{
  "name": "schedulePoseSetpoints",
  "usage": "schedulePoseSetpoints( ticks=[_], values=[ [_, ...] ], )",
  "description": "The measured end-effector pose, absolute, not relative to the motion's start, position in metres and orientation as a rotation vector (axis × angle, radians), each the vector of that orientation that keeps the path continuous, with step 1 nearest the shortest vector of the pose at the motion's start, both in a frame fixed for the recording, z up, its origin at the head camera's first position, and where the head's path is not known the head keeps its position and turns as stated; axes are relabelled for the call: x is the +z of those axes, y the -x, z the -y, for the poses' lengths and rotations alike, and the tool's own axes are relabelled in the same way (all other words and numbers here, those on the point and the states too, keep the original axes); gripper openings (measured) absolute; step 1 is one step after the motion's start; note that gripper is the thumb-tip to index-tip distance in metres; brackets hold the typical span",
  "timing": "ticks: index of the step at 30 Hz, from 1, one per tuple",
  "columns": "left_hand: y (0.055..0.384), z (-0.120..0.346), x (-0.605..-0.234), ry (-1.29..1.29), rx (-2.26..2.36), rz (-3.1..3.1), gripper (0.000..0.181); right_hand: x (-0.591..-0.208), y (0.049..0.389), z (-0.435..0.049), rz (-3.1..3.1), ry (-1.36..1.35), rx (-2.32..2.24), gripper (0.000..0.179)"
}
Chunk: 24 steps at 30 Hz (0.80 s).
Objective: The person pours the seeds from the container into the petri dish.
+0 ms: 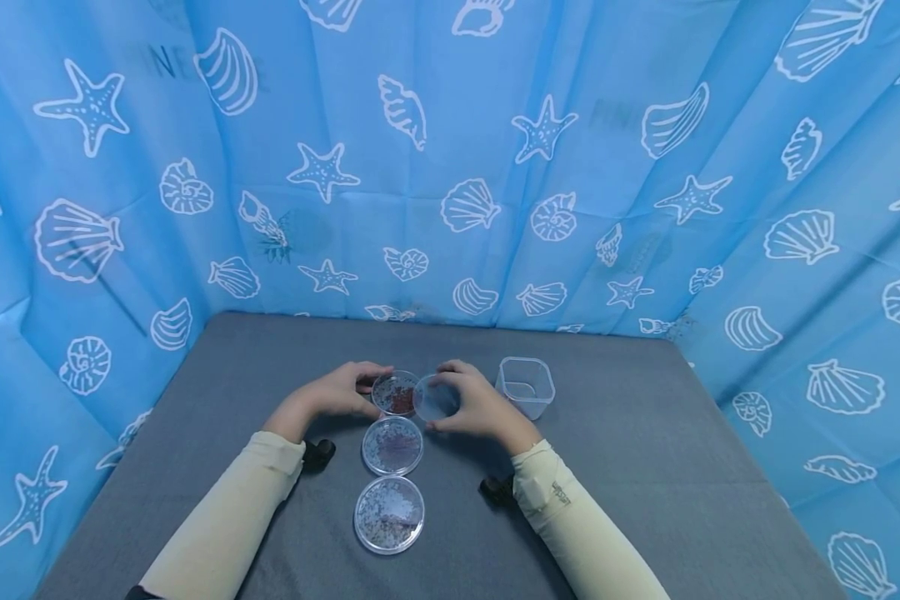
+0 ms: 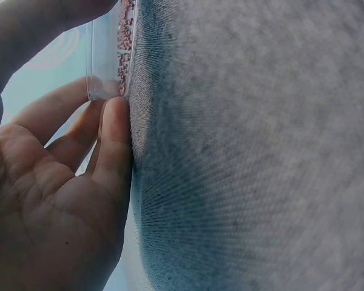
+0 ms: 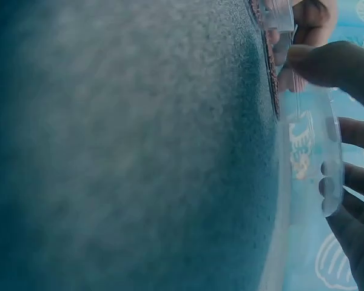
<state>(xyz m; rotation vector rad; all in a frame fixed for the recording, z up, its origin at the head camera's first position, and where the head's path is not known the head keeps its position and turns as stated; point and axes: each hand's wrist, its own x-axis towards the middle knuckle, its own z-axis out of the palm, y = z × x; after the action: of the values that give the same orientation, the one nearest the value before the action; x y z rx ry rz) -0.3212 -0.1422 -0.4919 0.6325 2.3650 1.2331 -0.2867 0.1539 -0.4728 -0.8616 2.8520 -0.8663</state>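
Observation:
My left hand (image 1: pixel 336 390) grips the side of a clear petri dish (image 1: pixel 384 377) at the far end of a line of dishes. Small reddish-brown grains (image 2: pixel 125 42) lie along its bottom, and the dish rests on the cloth. Just right of it, my right hand (image 1: pixel 477 403) holds a clear round lid (image 1: pixel 433 400) by the edge, thumb on one side and fingers on the other. The lid is tilted, its near edge close to the dish rim. In the right wrist view the lid (image 3: pixel 312 145) stands beside the grain-filled dish.
Two more round petri dishes, the middle one (image 1: pixel 364 450) and the nearest one (image 1: pixel 357 521), line up toward me with small contents inside. A clear square plastic box (image 1: pixel 534 408) stands right of my right hand. Grey cloth (image 1: pixel 645 483) covers the table; a blue shell-patterned curtain (image 1: pixel 465 250) surrounds it.

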Motion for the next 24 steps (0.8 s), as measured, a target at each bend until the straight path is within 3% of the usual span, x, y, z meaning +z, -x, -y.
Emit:
schedulePoseSetpoints(
  ticks=[24],
  values=[
    [0.321,0.143,-0.492,-0.663,1.233,-2.352,0.090,-0.466,0.314,-0.124,-2.690,0.980,-0.688,0.062]
  ],
)
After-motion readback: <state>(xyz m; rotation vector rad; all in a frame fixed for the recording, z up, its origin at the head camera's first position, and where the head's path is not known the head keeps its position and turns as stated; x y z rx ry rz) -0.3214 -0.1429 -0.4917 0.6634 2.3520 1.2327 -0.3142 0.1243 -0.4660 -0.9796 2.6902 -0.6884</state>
